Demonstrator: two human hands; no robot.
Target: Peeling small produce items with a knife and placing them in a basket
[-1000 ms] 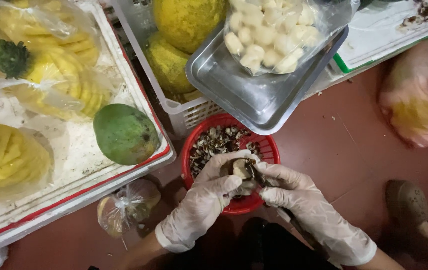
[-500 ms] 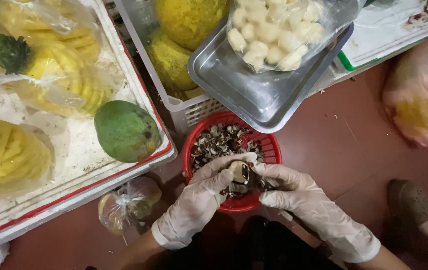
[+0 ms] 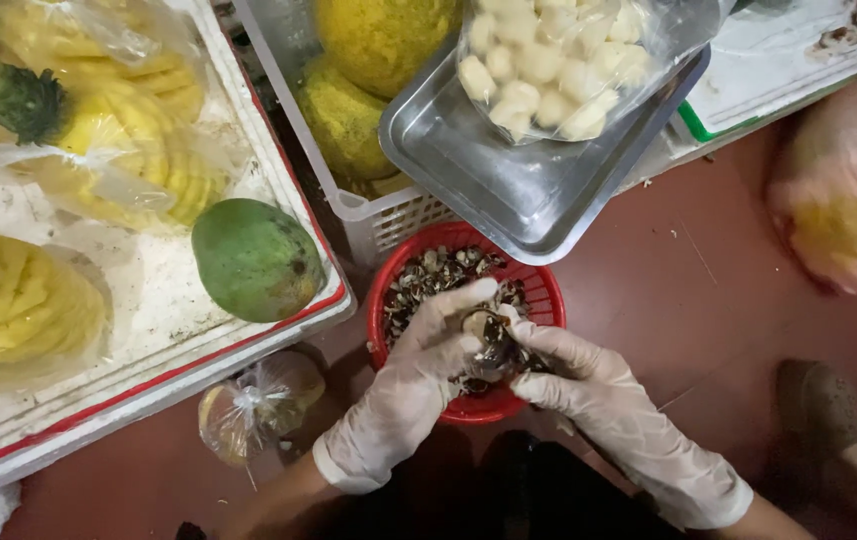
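Both gloved hands meet over the red basket (image 3: 548, 290), low centre of the view. The left hand (image 3: 418, 385) comes in from seven o'clock, its fingers (image 3: 453, 300) curled around a small dark-skinned nut (image 3: 488, 335), thumb pressed against it. The right hand (image 3: 598, 390) comes in from five o'clock, fingers pinched together on the same nut from the other side; whether it also holds a blade, I cannot tell. The nut sits right between the two hands, just above the basket, which is full of dark peel scraps (image 3: 428, 280). At twelve o'clock from the basket, a steel tray (image 3: 508, 190) overhangs its rim, carrying a clear bag of pale peeled pieces (image 3: 548, 70). At ten o'clock, a green mango (image 3: 253, 258) lies in a white tray (image 3: 148, 330) beside bagged peeled pineapples (image 3: 18, 310). At eight o'clock, a small knotted bag (image 3: 253, 405) rests on the reddish floor (image 3: 708, 270).
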